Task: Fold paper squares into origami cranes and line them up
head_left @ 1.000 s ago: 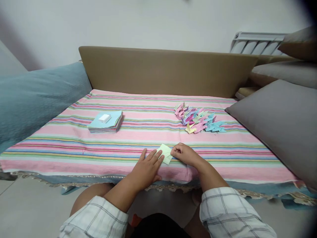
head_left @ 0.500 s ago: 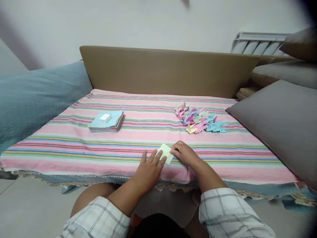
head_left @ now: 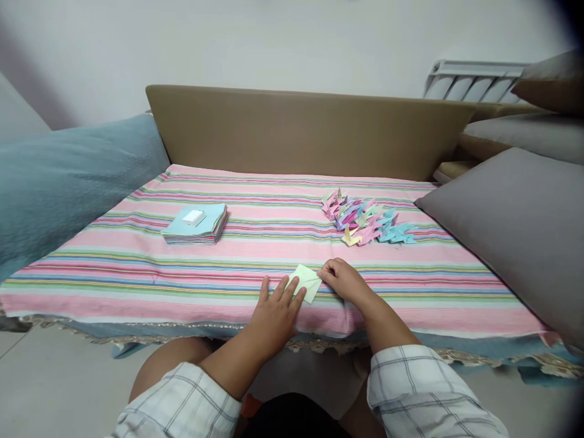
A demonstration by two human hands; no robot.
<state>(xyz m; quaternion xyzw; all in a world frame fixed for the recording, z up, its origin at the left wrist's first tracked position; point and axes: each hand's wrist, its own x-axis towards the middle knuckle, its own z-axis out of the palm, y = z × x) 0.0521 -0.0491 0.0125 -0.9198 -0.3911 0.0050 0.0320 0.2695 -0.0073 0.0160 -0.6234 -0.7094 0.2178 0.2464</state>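
A small pale green folded paper (head_left: 307, 282) lies on the striped cloth near the front edge, with a crease or flap edge across it. My left hand (head_left: 276, 311) rests flat with its fingers spread, the fingertips pressing on the paper's left part. At the paper's right corner my right hand (head_left: 340, 278) is closed in a pinch on the paper's edge. Its thumb and forefinger meet there; the other fingers are curled in.
Folded paper cranes (head_left: 365, 220) in several colours lie heaped at the back right. A stack of coloured paper sheets (head_left: 196, 228) with a small white block (head_left: 194, 218) on top sits at the left. A grey cushion (head_left: 511, 225) leans at the right; a brown backrest (head_left: 310, 134) stands behind.
My right hand has shifted slightly to the right, drawing the paper's right corner with it. My left hand stays on the paper.
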